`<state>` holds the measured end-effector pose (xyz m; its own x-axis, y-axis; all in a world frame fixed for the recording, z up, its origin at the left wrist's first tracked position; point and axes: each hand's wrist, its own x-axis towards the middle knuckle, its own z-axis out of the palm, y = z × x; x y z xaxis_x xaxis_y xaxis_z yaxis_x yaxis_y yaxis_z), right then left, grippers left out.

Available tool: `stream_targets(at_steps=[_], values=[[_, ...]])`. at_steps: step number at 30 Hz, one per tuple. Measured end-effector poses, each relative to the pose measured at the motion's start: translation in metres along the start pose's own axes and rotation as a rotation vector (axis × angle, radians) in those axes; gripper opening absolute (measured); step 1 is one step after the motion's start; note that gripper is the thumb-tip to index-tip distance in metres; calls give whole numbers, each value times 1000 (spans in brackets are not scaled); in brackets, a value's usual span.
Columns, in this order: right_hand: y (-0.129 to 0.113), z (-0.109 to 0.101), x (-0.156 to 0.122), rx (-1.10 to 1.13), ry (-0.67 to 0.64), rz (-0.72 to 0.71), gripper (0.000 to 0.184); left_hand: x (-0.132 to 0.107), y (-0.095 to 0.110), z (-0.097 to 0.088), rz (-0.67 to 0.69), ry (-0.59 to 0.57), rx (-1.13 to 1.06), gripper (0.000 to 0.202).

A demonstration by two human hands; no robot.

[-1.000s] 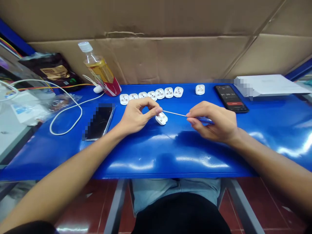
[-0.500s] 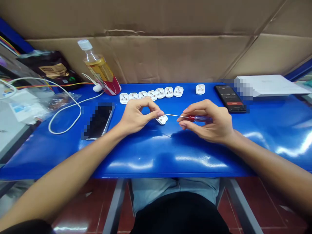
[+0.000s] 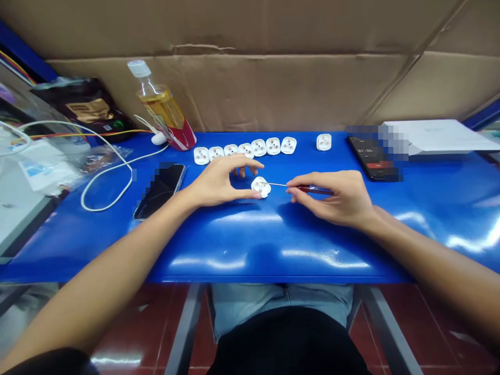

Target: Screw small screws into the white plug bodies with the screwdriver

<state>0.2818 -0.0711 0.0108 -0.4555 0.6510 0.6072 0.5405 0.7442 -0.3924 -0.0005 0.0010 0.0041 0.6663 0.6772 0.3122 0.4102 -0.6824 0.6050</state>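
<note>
A white plug part (image 3: 261, 186) lies on the blue table (image 3: 273, 245) in the middle. My left hand (image 3: 221, 181) steadies it, thumb against its near side and fingers arched over it. My right hand (image 3: 336, 198) pinches a small screwdriver (image 3: 304, 188) with a red and blue handle. Its thin shaft points left and the tip rests on the plug part.
A row of several white plug parts (image 3: 246, 149) lines the table's far side, with one more (image 3: 324, 141) set apart to the right. A phone (image 3: 160, 190) lies at left, another phone (image 3: 369, 156) at right. A bottle (image 3: 164, 112), a white cable (image 3: 113, 172) and a white box (image 3: 437, 136) stand round the edges.
My left hand lowered and opened its fingers over the plug part, which now lies flat. My right hand slid along the screwdriver and brought its tip down onto the part.
</note>
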Motion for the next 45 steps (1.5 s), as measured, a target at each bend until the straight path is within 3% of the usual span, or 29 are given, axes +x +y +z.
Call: stream_targets(at_steps=[4, 13, 33, 45], values=[[1, 0, 0, -19, -36, 15, 16, -2, -4, 5, -34, -78, -20, 53], [0, 0, 0, -24, -45, 22, 17, -2, -3, 5, 75, -37, -26, 45], [4, 1, -2, -47, -32, -31, 18, -2, -1, 8, 76, -20, -24, 45], [0, -3, 2, -46, -62, 22, 12, -1, 1, 10, 217, 41, 49, 38]])
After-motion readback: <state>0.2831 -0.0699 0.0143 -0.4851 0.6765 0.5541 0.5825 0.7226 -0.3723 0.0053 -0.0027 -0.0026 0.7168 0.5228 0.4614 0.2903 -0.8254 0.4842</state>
